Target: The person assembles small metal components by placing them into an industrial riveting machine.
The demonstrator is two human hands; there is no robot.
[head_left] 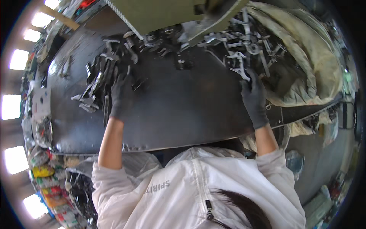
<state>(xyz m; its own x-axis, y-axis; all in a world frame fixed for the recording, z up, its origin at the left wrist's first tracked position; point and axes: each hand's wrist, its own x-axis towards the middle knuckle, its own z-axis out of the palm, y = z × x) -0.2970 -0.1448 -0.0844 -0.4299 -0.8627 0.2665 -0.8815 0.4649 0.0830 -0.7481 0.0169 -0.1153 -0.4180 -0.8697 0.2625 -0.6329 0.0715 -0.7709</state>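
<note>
My right hand (253, 97), in a dark grey glove, grips the near end of a pale grey, branched bracket-like piece (238, 61) at the edge of a heap of grey parts (217, 38). My left hand (121, 95), gloved alike, reaches to the near right side of a pile of dark, narrow strips and parts (100, 78). Its fingers blend into the dark pieces, so whether they hold one is hidden. A small dark piece (140, 84) lies just right of them. Both hands are over a dark, smooth tabletop (179, 110).
A large beige sack (316, 76) lies open at the right, its mouth toward the parts. An olive-green panelled box or chute (167, 15) overhangs the far side. Stuffed bags (44, 171) line the left. The table's near edge (179, 147) runs before my body.
</note>
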